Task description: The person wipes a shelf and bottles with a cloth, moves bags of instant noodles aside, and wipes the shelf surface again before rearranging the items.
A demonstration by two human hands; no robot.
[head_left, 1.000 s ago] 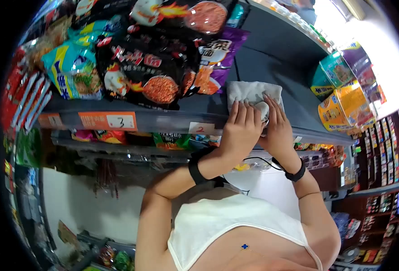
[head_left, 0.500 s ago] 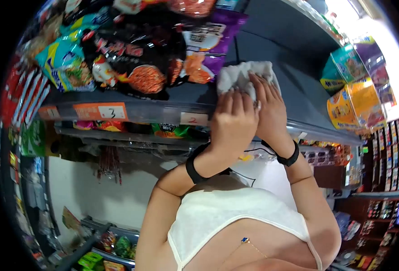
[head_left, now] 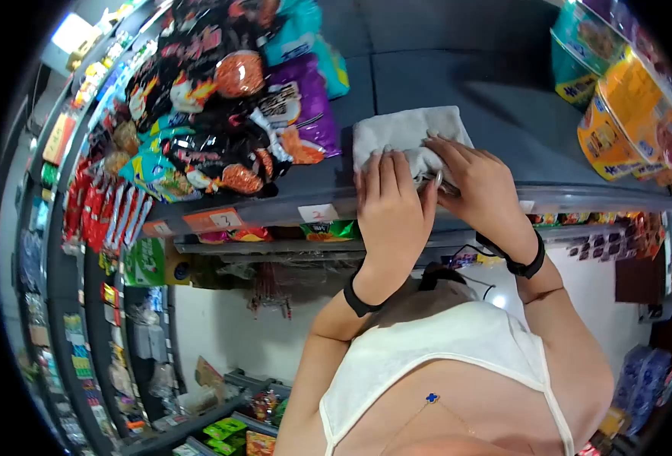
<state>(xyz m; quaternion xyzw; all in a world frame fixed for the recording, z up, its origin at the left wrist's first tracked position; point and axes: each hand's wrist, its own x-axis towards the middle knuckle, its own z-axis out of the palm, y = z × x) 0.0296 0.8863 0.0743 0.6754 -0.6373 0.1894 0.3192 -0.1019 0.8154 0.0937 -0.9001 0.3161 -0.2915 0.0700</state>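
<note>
A folded light grey cloth (head_left: 408,129) lies on the dark shelf (head_left: 503,114), close to its front edge. My left hand (head_left: 389,209) rests with its fingertips on the cloth's left front part, fingers side by side. My right hand (head_left: 484,190) is on the right front corner, its fingers bent over the bunched fabric. The two hands nearly meet at the front fold, and both press or grip the cloth. Left of the cloth stands a purple snack bag (head_left: 313,114), not touched by either hand.
Black noodle packets (head_left: 207,83) are piled at the left of the shelf. Orange noodle tubs (head_left: 617,125) and a teal tub (head_left: 579,53) stand at the right. A price strip (head_left: 267,216) runs along the front edge, with a lower shelf beneath.
The view has turned, showing more shelving at the left. The cloth looks flatter and wider now, and my hands have moved nearer its front edge, with the right hand farther right.
</note>
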